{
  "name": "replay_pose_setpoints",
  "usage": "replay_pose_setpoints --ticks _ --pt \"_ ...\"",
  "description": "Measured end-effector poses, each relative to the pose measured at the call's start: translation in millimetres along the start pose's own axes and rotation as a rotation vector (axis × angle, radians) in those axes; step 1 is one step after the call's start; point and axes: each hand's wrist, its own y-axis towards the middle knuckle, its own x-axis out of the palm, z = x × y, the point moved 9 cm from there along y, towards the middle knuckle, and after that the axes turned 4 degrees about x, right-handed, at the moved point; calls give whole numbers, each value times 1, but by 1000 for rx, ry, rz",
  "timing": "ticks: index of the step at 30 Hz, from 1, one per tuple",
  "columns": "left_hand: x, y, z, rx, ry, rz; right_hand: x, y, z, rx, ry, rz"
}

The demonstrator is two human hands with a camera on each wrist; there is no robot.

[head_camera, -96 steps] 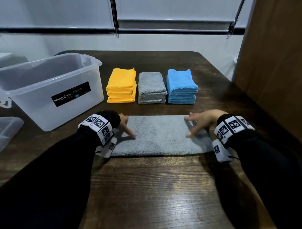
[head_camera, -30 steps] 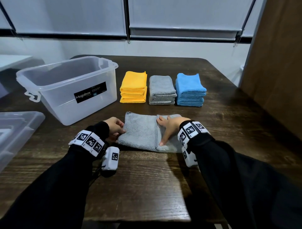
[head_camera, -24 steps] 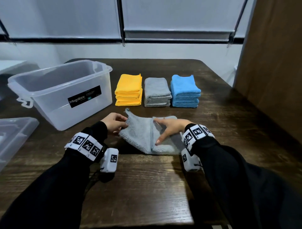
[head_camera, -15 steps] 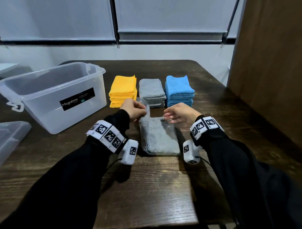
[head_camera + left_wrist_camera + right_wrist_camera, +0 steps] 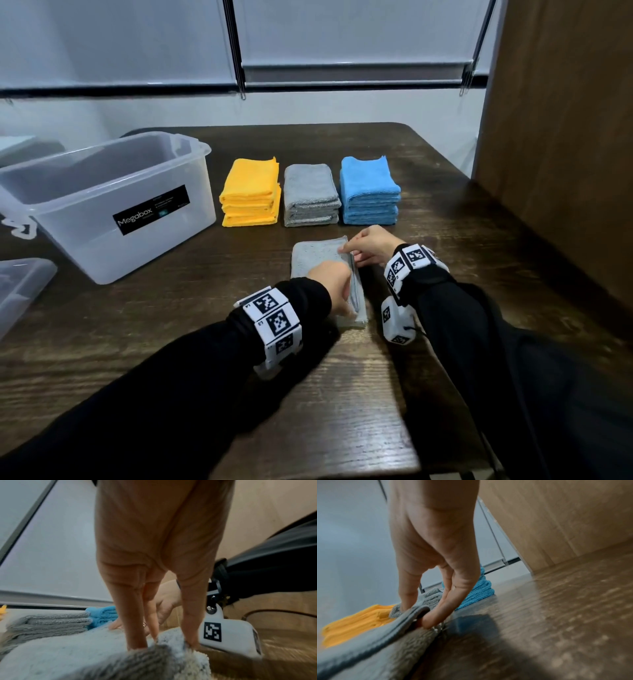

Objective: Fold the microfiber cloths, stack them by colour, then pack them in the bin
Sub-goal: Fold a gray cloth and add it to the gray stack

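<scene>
On table point(image 5: 428, 219), "Megabox" bin point(image 5: 102, 192); both hands' fingers point(image 5: 436, 616) pinching folded grey cloth point(image 5: 315, 255) edge

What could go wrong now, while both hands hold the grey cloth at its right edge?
1. The left hand and right hand pinch the layers of the grey cloth only along one edge, so the fold may spring open or lie uneven when they let go.
2. The grey stack stands close between the yellow stack and blue stack; setting this cloth down carelessly could push a neighbour askew.
</scene>
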Motion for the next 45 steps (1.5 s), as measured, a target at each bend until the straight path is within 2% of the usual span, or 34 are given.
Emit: replay_pose_setpoints --ticks 3,6,9,13,19,20,22,23,25,27,28,29,30,31,33,35,40,45 --pt "-4 -2 7 54 48 81 -3 6 -9 -70 -94 92" --pt "-18 -6 13 87 68 227 -12 6 -22 -142 -121 180" --pt "-20 -7 23 150 50 288 -19 10 -30 -163 -157 189" --pt "12 -3 24 171 66 114 -8 18 -13 -114 -244 78" --pt "37 -13 22 250 171 -100 -25 17 -19 -294 -77 211" --pt "45 -18 21 261 201 -163 -25 16 -20 -301 -101 211" --pt "57 -28 20 284 227 -272 -24 15 -20 -289 -359 238" --pt "58 -32 22 310 178 -277 -25 13 -21 -302 -493 290" --pt "40 -34 24 369 -21 -173 -32 5 -33 -392 -560 431" --pt "6 -28 10 352 -183 48 -41 -8 -50 -512 -475 553" --pt "-11 -24 -5 311 -199 158 -43 -12 -57 -547 -445 557" --pt "-26 -20 -21 262 -177 234 -40 -15 -61 -553 -450 496" --pt "-35 -13 -39 205 -136 248 -31 -17 -63 -541 -509 379" --pt "-38 -7 -55 145 -95 199 -17 -21 -62 -517 -626 231" --pt "-29 4 -77 68 -58 -1 15 -36 -43 -421 -913 -88" --pt "-14 11 -85 29 -39 -176 33 -47 -17 -296 -1132 -302" --pt "13 22 -105 -67 121 -397 41 -39 13 -186 -1229 -389" --pt "24 26 -111 -96 176 -440 45 -36 20 -176 -1259 -420"
